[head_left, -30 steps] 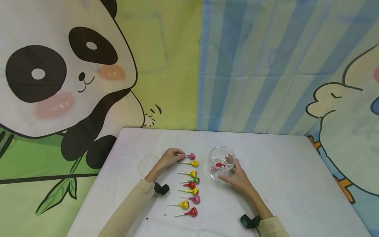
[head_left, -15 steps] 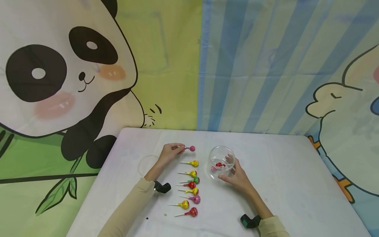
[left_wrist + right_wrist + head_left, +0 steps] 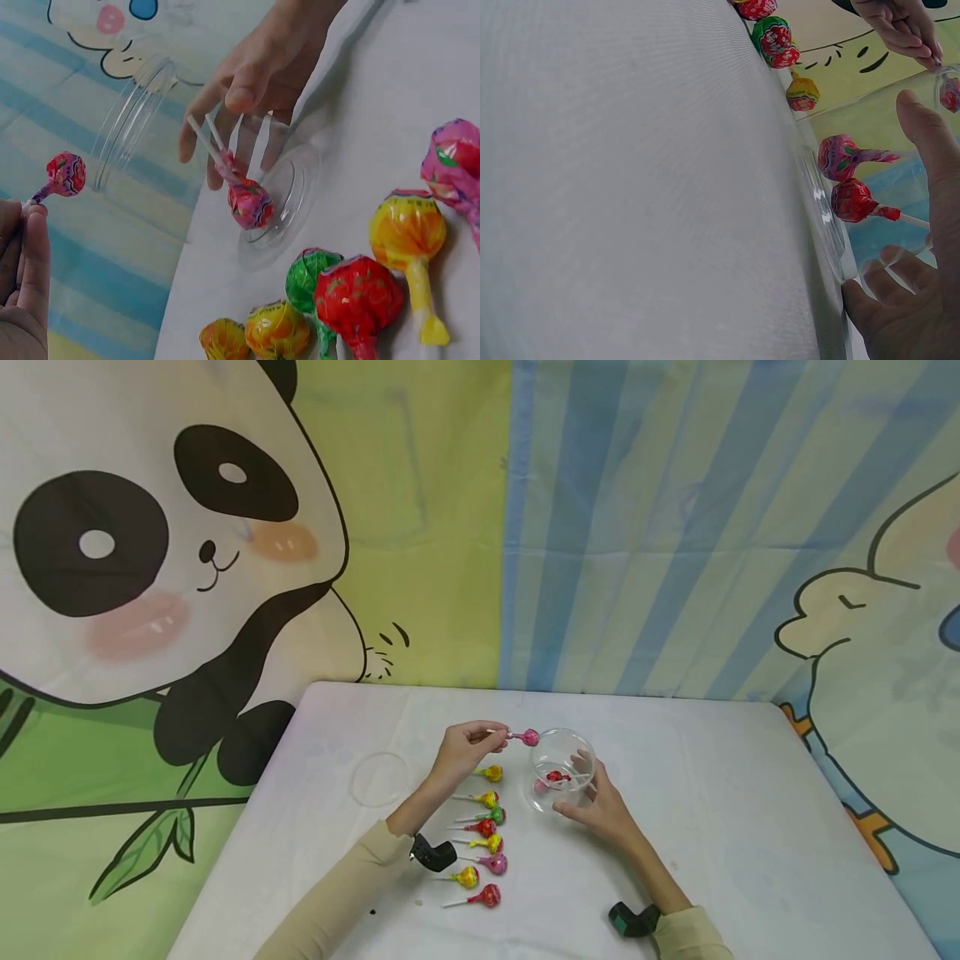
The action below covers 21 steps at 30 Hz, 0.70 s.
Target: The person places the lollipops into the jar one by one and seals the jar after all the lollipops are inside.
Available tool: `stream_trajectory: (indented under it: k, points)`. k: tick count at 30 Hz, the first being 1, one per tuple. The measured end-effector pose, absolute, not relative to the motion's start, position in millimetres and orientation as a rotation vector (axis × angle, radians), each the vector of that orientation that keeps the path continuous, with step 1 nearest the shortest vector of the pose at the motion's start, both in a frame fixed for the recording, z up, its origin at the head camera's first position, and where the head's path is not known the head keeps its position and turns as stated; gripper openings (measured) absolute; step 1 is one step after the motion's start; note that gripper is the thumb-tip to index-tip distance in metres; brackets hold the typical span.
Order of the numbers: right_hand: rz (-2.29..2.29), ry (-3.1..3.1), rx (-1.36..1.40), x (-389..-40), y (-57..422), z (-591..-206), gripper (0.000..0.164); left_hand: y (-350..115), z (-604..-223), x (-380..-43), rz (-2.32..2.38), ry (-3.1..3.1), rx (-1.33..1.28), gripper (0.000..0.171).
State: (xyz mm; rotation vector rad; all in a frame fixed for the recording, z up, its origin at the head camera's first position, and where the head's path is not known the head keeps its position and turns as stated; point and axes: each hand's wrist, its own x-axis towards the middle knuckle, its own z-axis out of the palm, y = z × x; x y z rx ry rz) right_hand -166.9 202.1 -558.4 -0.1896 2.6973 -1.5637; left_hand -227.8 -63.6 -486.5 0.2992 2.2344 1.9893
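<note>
My left hand [image 3: 467, 753] pinches a pink-wrapped lollipop [image 3: 531, 737] by its stick. The candy end is at the rim of a clear round jar [image 3: 542, 753], seen over the jar's mouth in the head view. Fingers and thumb of my right hand [image 3: 606, 808] curl round the side of this jar, which stands upright on the table. Inside lie a red lollipop [image 3: 851, 199] and a pink one [image 3: 838, 157], sticks leaning up toward the right hand. Left of the jar, several lollipops form a column, among them a yellow one [image 3: 492, 773] and a green one [image 3: 497, 816].
A clear round lid [image 3: 378, 754] lies flat at the left of the white table [image 3: 720, 793]. At the near end of the column are a pink lollipop [image 3: 497, 864] and a red one [image 3: 490, 896]. A printed cloth [image 3: 420, 527] hangs behind the table.
My left hand has lifted the pink lollipop from the far end of the column and carried it right to the jar's rim. The right hand and the jar have stayed still.
</note>
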Motion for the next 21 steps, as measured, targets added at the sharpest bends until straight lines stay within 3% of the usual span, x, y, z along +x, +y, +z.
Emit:
stream_trajectory:
  k: [7, 21]
  points:
    - [-1.578, 2.682, -0.177, -166.7, 201.4, -559.7, 0.097, -50.2, -482.3, -219.0, 1.855, 2.319, 0.507, 0.024]
    - [-1.615, 2.688, -0.252, -167.2, 203.8, -559.9, 0.099, -63.9, -495.5, -223.9, 1.913, 2.277, 0.441, 0.029]
